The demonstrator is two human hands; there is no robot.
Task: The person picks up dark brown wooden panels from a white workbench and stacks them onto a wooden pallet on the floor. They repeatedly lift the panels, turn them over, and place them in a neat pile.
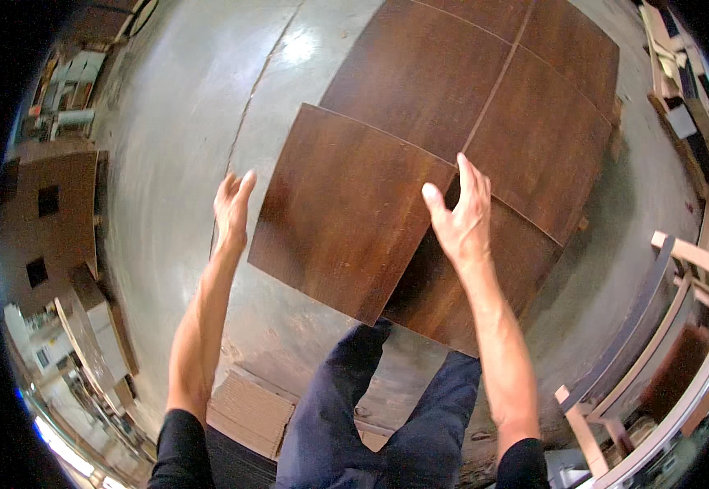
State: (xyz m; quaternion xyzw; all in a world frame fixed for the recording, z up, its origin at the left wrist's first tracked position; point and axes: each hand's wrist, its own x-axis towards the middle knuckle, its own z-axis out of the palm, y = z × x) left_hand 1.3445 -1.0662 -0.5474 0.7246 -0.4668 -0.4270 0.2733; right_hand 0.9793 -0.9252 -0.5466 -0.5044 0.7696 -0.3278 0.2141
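Both thumbs stand apart from the grouped fingers of the left hand (234, 210) and right hand (464, 213). Between those fingers lies a brown board (346, 212); beyond the right fingertips are more brown panels (423, 73).

The near panel (338, 212) showed a dark brown wood-grain face, smooth-looking, with a low satin sheen and a few pale specks. The far panels (419, 73) carried the same brown grain, faintly streaked. The floor (167, 155) looked like grey concrete, smooth and glossy where light struck. The stacked sheets (248, 411) appeared to be matt tan cardboard. The trousers (322, 432) were dark, creased, matt cloth; the sleeves (182, 452), black matt cloth. The frame bar (700, 258) looked like pale, bare wood.
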